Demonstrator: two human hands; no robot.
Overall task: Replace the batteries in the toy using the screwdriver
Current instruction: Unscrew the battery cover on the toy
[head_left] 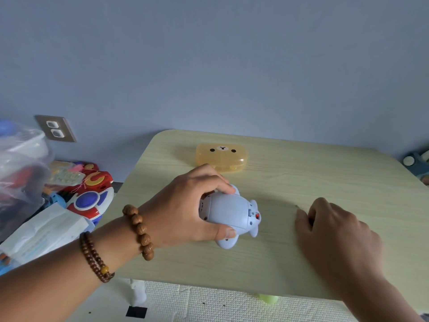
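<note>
Toy (232, 211), pale blue, lies underside up near the middle of the table (325, 173), gripped between thumb and fingers of the left hand (185, 205). Right hand (334, 231) rests curled on the table just beside it over a thin screwdriver (297, 207); grip cannot be confirmed. Yellow box (221, 156) sits behind.

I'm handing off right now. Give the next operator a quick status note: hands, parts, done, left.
Left hand: gripping the blue toy, turned underside up on the table.
Right hand: resting on the table, closed over a thin tool, likely the screwdriver; only its tip shows.
Orange bear case: closed, beyond the toy.
Done: toy flipped and steadied.
Left: battery cover looks still on; unscrew, swap batteries, refasten. No loose batteries visible.
</note>
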